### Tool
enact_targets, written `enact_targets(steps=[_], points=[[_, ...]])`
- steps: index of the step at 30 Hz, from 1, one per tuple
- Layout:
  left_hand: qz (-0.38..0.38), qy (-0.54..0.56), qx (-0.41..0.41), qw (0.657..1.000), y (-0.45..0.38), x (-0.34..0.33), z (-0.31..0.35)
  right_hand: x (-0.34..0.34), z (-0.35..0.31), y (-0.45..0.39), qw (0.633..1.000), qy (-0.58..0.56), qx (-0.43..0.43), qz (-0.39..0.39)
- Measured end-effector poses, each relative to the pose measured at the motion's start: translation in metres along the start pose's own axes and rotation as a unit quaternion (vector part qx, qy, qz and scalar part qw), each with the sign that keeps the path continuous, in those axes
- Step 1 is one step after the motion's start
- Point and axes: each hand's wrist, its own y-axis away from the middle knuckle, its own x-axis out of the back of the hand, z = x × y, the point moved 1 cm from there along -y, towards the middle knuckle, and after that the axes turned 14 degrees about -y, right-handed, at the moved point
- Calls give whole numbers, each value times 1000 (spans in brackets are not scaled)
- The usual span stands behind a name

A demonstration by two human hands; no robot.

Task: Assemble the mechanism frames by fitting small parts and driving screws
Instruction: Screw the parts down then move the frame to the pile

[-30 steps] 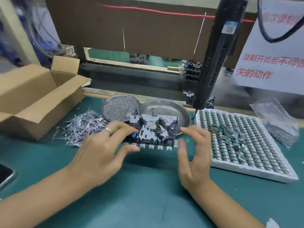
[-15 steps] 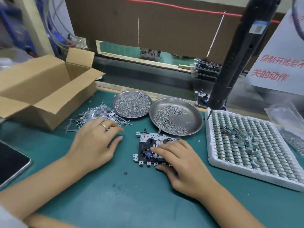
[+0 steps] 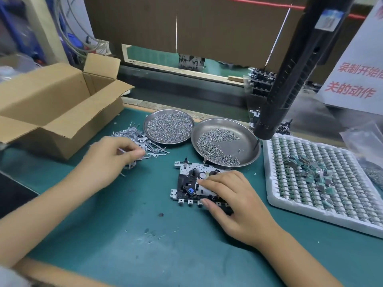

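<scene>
A mechanism frame (image 3: 186, 183), grey metal with black parts and a small blue piece, lies flat on the green mat. My right hand (image 3: 234, 204) holds it down, fingers spread over its right half and thumb against its front edge; that half is hidden. My left hand (image 3: 107, 160), blurred, reaches into a heap of small grey metal parts (image 3: 153, 146), and its curled fingertips pinch one thin part. Two steel dishes hold screws: a full one (image 3: 145, 124) behind the heap and a wider one (image 3: 245, 146) just behind the frame.
A black electric screwdriver (image 3: 290, 79) hangs over the wide dish's right rim. A white tray (image 3: 310, 216) of small green parts lies at the right, with a plastic bag (image 3: 364, 141) behind it. An open cardboard box (image 3: 51, 112) stands at the left; a dark device (image 3: 12, 193) lies at the left edge.
Both hands set the frame down on the mat. The right hand stayed on it, while the left hand moved away left into the heap of metal parts.
</scene>
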Motion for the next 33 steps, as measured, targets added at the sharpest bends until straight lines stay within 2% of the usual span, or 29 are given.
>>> enact_targets(steps=[2,4,6,9,11,13,17,28,33], points=[[-42,91,45,994,-6,9,-2,0,0,0,1000,-1,0,4],[-98,200,97,970,-6,14,0,-1,1,0,1000,-6,5,11],[-136,261,83,952,0,14,10,-1,1,0,999,-16,10,37],[-146,233,-87,957,15,4,34,0,1,1,992,-57,-2,110],[-173,202,-201,943,22,-8,51,1,1,0,987,-85,-22,138],[-190,160,-276,929,24,-23,62,2,3,-1,986,-102,-39,128],[-138,73,-380,912,17,-43,69,2,7,0,982,-127,-81,115],[-80,125,-273,951,27,-62,59,2,6,-1,957,-176,-165,162],[-97,160,-231,955,30,-64,59,2,6,-2,970,-156,-128,137]])
